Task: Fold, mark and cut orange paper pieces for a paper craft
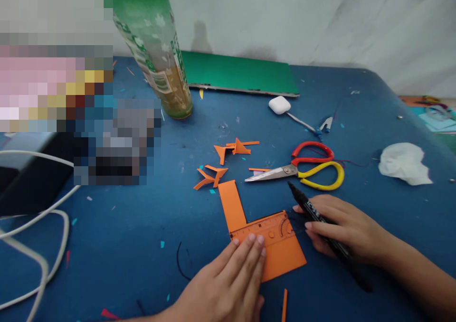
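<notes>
Blue tabletop (124, 246) carries the orange card (283, 260) — light, bendable, I'd guess, best held by its edges; my flattened left hand (230, 281) presses the ruler (265, 233) onto it, my right hand (344, 227) grips the marker (309, 208).

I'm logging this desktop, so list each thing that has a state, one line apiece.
Scissors: lying flat, blades closed.
Black marker: gripped in the right hand; capped or not, cannot tell.
Clear ruler: flat, under the left hand's fingers.
Orange paper: flat, partly beneath the ruler.
Bottle: upright, partly filled.
White tissue: crumpled.
White cable: loosely looped.
</notes>
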Demonstrator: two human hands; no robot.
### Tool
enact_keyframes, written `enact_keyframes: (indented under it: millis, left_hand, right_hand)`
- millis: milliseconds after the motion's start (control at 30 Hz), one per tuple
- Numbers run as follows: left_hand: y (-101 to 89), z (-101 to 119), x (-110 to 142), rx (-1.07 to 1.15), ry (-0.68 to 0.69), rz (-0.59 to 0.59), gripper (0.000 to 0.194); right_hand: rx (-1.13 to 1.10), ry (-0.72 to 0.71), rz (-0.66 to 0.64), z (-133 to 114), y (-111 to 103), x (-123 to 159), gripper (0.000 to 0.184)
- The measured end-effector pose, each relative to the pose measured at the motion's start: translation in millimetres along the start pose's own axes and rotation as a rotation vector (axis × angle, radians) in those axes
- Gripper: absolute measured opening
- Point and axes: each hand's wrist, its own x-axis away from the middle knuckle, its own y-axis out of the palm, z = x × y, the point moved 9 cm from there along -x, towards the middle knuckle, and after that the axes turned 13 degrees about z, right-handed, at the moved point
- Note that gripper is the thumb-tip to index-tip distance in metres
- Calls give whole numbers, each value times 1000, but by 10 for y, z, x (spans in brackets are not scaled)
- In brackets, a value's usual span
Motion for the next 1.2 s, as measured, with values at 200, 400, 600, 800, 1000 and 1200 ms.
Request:
enact_keyframes:
  millis: [200, 400, 600, 800, 1000, 1200]
  left_hand:
    - [-2, -3, 0, 7, -3, -5, 36]
    - [-2, -8, 2, 11, 8, 14, 37]
    - [7, 1, 6, 19, 12, -5, 38]
    - [8, 3, 8, 27, -8, -14, 38]
    - [-6, -11, -8, 18, -4, -6, 37]
    - [-3, -10, -6, 16, -8, -12, 37]
  right_hand:
    - [-10, 10, 9, -4, -7, -20, 27]
    - [-20, 13, 0, -4, -7, -11, 27]
    - [-10, 11, -6, -9, -4, -9, 26]
    - [-12, 6, 0, -9, -10, -21, 26]
    - [-16, 20, -9, 5, -4, -26, 30]
    - [-18, 1, -5, -24, -16, -32, 27]
